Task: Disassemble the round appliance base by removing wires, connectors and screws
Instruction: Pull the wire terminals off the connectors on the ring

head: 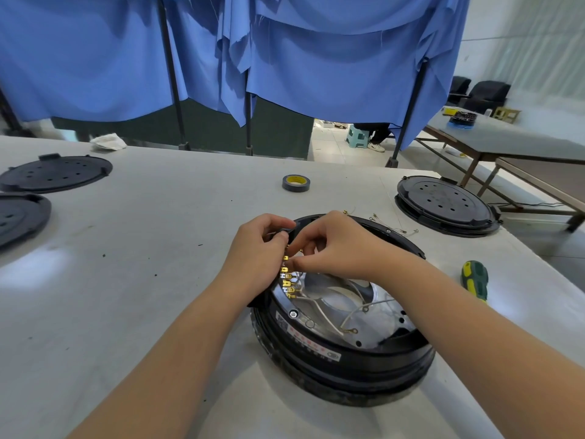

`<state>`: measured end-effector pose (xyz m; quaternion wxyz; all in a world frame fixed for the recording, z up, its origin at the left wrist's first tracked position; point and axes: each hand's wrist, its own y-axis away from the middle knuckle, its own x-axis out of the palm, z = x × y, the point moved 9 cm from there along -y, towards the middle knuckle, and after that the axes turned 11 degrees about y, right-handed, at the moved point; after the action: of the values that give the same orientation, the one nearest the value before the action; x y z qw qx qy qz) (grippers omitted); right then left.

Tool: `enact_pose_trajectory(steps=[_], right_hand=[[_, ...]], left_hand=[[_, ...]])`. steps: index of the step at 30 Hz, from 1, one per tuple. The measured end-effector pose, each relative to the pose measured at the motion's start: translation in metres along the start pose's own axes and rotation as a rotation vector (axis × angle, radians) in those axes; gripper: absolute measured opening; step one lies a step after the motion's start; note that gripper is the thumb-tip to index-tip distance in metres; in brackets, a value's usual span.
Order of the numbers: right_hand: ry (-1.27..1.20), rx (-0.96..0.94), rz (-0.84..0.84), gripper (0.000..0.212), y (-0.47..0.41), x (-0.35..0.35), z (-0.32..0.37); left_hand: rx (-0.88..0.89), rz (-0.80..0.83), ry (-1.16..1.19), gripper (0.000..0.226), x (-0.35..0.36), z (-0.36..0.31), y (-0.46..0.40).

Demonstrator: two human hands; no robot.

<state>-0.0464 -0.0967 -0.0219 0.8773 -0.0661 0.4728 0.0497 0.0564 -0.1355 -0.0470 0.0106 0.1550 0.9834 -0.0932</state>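
Note:
The round black appliance base (342,359) lies open on the white table, its silver inner plate (373,315) crossed by white wires (319,304) with ring terminals. A row of brass connectors (286,282) runs along its left inner rim. My left hand (256,251) grips the rim's far left edge, its fingers curled round a small black part. My right hand (335,245) reaches across from the right and pinches at the top brass connector. What sits between those fingertips is hidden.
A green and yellow screwdriver (474,280) lies right of the base. Loose removed wires (395,228) lie behind it. A tape roll (296,182) sits mid-table. Black round covers (55,172) (443,202) rest at far left and far right. Blue curtains hang behind the table.

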Motion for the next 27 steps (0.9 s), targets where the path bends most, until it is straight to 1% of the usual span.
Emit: enact_pose_trajectory(steps=[4,9,14,20,27], right_hand=[[-0.028,-0.019,0.001,0.008,0.002,-0.001,0.005],[0.007,0.004,0.102,0.008,0.006,0.007,0.006],[0.024,-0.021,0.144,0.006,0.008,0.012,0.011],[0.028,-0.025,0.130,0.004,0.007,0.014,0.013],[0.033,-0.015,0.140,0.008,0.007,0.014,0.014]], left_hand=[[0.005,-0.005,0.008,0.028,0.000,0.001,-0.001],[0.016,-0.013,0.003,0.030,-0.001,0.002,-0.003],[0.022,-0.012,0.007,0.031,-0.001,0.004,-0.004],[0.031,-0.007,0.001,0.031,-0.001,0.002,-0.004],[0.030,-0.009,0.014,0.029,0.000,0.001,-0.004]])
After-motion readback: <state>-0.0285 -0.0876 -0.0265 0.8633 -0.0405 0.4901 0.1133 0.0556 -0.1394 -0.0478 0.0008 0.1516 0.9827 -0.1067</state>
